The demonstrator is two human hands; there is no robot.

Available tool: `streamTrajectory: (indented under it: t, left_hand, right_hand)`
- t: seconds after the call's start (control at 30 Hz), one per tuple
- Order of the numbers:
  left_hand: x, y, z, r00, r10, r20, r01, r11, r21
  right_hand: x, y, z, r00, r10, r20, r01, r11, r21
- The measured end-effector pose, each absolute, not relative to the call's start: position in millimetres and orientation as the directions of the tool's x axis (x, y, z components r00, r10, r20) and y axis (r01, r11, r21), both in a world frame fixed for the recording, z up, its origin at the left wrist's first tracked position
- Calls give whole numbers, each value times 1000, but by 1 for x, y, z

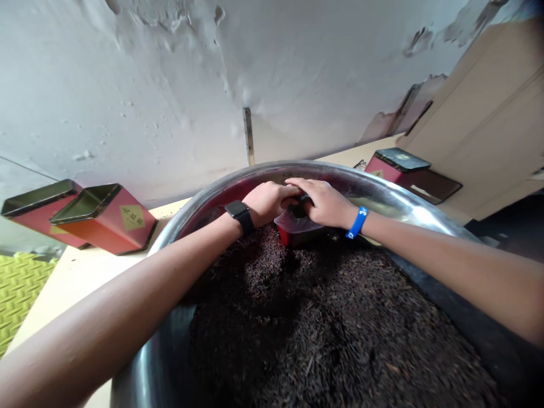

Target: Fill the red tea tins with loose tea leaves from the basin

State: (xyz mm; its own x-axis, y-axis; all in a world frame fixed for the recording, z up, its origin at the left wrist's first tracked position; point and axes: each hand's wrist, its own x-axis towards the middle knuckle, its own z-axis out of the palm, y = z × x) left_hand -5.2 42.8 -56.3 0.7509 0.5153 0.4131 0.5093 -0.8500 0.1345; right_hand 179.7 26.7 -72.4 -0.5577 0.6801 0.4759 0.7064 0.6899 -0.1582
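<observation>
A wide metal basin (pixel 204 190) holds a heap of dark, dry loose-leaf tea (pixel 340 328). Against the basin's far inner side stands a red tin (pixel 289 235), with translucent plastic showing around its mouth. My left hand (pixel 267 203), with a black watch at the wrist, is closed at the tin's left upper edge. From the right, my right hand (pixel 329 205) curls its fingers over the same mouth, a blue band on its wrist. The fingertips meet above the opening and partly hide it. Whether they grip the plastic, the rim or both is unclear.
Two open red tins (pixel 127 218) (pixel 42 198) stand left of the basin on a pale tabletop (pixel 76 277). Another red tin (pixel 395 164) is at the back right, near a beige cabinet (pixel 488 107). Behind is a peeling wall (pixel 170 85); yellow matting (pixel 25 300) lies lower left.
</observation>
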Motion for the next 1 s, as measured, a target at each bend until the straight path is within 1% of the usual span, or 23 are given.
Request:
streamTrajectory:
  t: [0.23,0.47,0.77,0.9,1.0]
  left_hand:
    - [-4,38,-55,731,525,435,522,-842,139]
    - [-5,39,-57,737,546,399,573,-818,60]
    - [-5,38,-55,735,552,393,554,-824,121]
    - [-6,38,-53,737,561,378,563,-818,115]
    - [-6,38,-52,731,564,383,579,-811,89]
  right_hand:
    - [180,27,-72,-560,680,474,708,689,-153]
    - [180,27,-72,-558,686,467,707,688,-166]
    - [180,26,-71,-556,691,462,709,685,-171]
    - [179,26,-71,-561,682,470,696,695,-178]
    - [179,27,-72,-564,673,478,681,707,-191]
